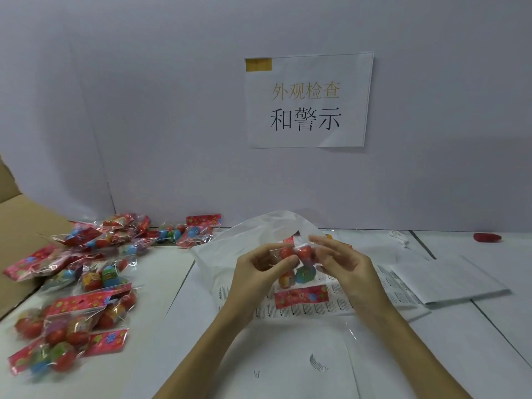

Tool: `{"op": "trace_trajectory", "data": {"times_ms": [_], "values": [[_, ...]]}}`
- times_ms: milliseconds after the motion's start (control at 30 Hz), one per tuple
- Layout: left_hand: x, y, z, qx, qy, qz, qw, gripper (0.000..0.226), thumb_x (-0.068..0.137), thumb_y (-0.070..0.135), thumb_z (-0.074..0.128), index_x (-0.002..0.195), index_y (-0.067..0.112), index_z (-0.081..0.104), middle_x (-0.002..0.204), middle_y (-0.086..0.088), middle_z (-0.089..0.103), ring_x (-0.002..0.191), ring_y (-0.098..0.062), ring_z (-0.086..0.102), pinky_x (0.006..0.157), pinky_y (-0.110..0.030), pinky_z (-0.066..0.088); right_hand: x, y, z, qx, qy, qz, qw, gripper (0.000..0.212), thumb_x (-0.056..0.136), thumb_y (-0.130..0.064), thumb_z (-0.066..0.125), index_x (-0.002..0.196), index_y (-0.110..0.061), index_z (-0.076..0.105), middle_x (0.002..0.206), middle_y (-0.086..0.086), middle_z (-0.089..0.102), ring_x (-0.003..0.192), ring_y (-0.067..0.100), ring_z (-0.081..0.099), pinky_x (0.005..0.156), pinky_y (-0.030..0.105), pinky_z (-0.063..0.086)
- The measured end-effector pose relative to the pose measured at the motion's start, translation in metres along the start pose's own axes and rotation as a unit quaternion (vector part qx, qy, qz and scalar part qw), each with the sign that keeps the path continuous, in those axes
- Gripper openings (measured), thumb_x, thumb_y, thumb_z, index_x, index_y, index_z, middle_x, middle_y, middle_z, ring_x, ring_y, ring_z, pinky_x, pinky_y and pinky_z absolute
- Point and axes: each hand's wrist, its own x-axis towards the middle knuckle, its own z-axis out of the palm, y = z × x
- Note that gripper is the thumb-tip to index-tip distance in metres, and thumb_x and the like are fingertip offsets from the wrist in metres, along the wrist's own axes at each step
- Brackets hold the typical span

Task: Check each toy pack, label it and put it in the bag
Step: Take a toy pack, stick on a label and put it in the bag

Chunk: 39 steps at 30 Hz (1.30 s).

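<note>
A white sign (309,100) with printed characters is taped on the wall behind the table (475,341). I take this sign as the landmark. Far below it and to its left, many toy packs lie in a loose pile (77,283) on the table, some one over another, and at the left edge of this pile there is a brown carton (17,223). Below the sign and to its right lie white label sheets (443,280), and further right, near the wall, a small red thing (487,237) (too blurred to say what it is). Almost straight under the sign a thin clear bag (259,240) stands up crumpled, with its mouth toward the person; its film rises behind the hands and partly hides what is inside. In front of the bag a sheet with rows of small printed labels (305,309) lies flat on the table.

The pack (299,272) in work is under the sign too, held up a little above the label sheet, in front of the bag. Its red header card hangs down at the bottom and the coloured balls are at the top. The left hand (259,272) pinches the upper part of the pack with thumb and curled fingers. The right hand (342,266) is at the other side of the pack, fingers slightly bent and spread, its fingertips (313,240) at the top edge; if it really grips the film I cannot tell.
</note>
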Motion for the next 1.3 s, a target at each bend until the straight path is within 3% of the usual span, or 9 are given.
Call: {"op": "trace_trajectory", "data": {"times_ms": [267,433,533,633,833,1000,1100,1200,1300], "values": [[-0.002,0.002,0.005,0.019,-0.003,0.010,1.000,0.023,0.090,0.048,0.065,0.104,0.039,0.081,0.101,0.005,0.080,0.097,-0.014,0.077,0.077,-0.020,0.060,0.001,0.002,0.002,0.064,0.038,0.024,0.997,0.024,0.085,-0.037,0.075,0.100,-0.020,0.084,0.098,0.009,0.081,0.097,0.023,0.077,0.088,0.028,0.062],[-0.001,0.003,0.003,0.026,0.009,0.020,0.999,0.027,0.098,0.046,0.056,0.103,0.040,0.082,0.099,0.005,0.080,0.093,-0.013,0.077,0.072,-0.017,0.058,0.001,-0.003,-0.001,0.036,0.042,0.044,0.998,0.026,0.085,-0.037,0.074,0.102,-0.020,0.084,0.096,0.002,0.081,0.095,0.011,0.075,0.082,0.020,0.059],[0.000,0.004,0.005,0.035,0.023,0.029,0.999,0.026,0.096,0.047,0.056,0.099,0.048,0.081,0.099,0.009,0.080,0.094,-0.011,0.076,0.071,-0.015,0.057,0.001,-0.003,-0.003,0.010,0.053,0.028,0.998,0.018,0.090,-0.031,0.074,0.103,-0.023,0.084,0.083,-0.008,0.078,0.073,-0.002,0.065,0.067,0.012,0.051],[-0.001,0.005,0.008,0.029,0.035,0.043,0.998,0.026,0.097,0.045,0.055,0.101,0.051,0.080,0.100,0.012,0.080,0.094,-0.010,0.076,0.069,-0.016,0.058,-0.001,0.000,-0.003,0.029,0.045,0.028,0.998,0.019,0.092,-0.029,0.072,0.105,-0.022,0.084,0.057,-0.010,0.057,0.050,0.005,0.044,0.050,0.016,0.039],[-0.004,0.000,0.007,0.060,0.038,0.122,0.990,0.027,0.094,0.036,0.067,0.118,0.032,0.078,0.112,0.009,0.077,0.108,-0.018,0.072,0.087,-0.029,0.059,-0.003,-0.003,0.001,0.105,-0.003,0.047,0.993,0.023,0.097,-0.031,0.065,0.112,-0.022,0.081,0.091,0.020,0.077,0.083,0.030,0.078,0.080,0.038,0.065],[-0.007,-0.003,0.005,0.127,-0.015,0.155,0.980,0.050,0.076,0.033,0.090,0.124,0.032,0.076,0.121,0.015,0.071,0.119,-0.014,0.063,0.096,-0.015,0.048,-0.001,-0.004,0.001,0.147,0.013,0.053,0.988,0.036,0.094,-0.043,0.067,0.112,-0.013,0.074,0.104,0.024,0.076,0.097,0.040,0.076,0.085,0.039,0.063],[-0.006,-0.006,0.008,0.153,-0.044,0.176,0.971,0.048,0.076,0.036,0.090,0.122,0.031,0.076,0.125,0.018,0.070,0.126,-0.016,0.059,0.101,-0.016,0.046,0.000,0.000,-0.001,0.101,0.028,0.033,0.994,0.026,0.089,-0.030,0.077,0.112,-0.019,0.072,0.101,0.020,0.076,0.094,0.038,0.077,0.083,0.038,0.064],[0.000,-0.007,0.005,0.155,0.002,0.190,0.969,0.042,0.084,0.035,0.084,0.124,0.029,0.073,0.131,0.013,0.065,0.131,-0.015,0.057,0.107,-0.022,0.046,0.001,0.003,-0.002,0.080,0.025,0.044,0.996,0.040,0.090,-0.021,0.077,0.128,-0.030,0.067,0.112,0.015,0.074,0.102,0.028,0.076,0.085,0.034,0.062],[0.004,-0.007,0.001,0.152,0.052,0.139,0.977,0.053,0.087,0.043,0.078,0.135,0.028,0.063,0.137,0.012,0.058,0.127,-0.003,0.056,0.098,-0.016,0.050,0.001,0.000,0.001,0.124,-0.002,0.086,0.989,0.036,0.085,-0.032,0.075,0.120,-0.025,0.076,0.115,0.013,0.077,0.108,0.030,0.074,0.086,0.032,0.061]]}}
